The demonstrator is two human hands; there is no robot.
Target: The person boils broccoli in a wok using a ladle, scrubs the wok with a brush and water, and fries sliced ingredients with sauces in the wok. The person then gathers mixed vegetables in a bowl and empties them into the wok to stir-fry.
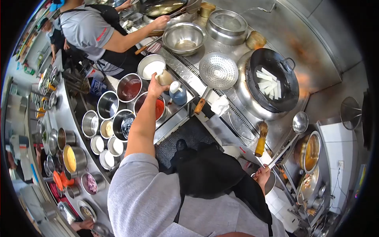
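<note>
My left hand (pixel 158 86) is stretched out over the seasoning pots, its fingers closed on a squeeze bottle (pixel 165 78) with pale brown contents. Just to its right stands a bottle of dark sauce (pixel 178 94) with a white top. A pot of white powder (pixel 151 67) is behind the hand. Low on the right, my right hand (pixel 261 174) is wrapped round the handle of a metal ladle (pixel 300 122). Pale flat strips (pixel 269 83) lie in the black wok (pixel 285 68) on the stove.
A perforated strainer (pixel 218 71) with a wooden handle lies left of the wok, near a white cloth (pixel 220 105). A bamboo brush (pixel 261 140) is at the stove's front edge. A co-worker (pixel 89 33) stands at the upper left, beside a steel bowl (pixel 184 38).
</note>
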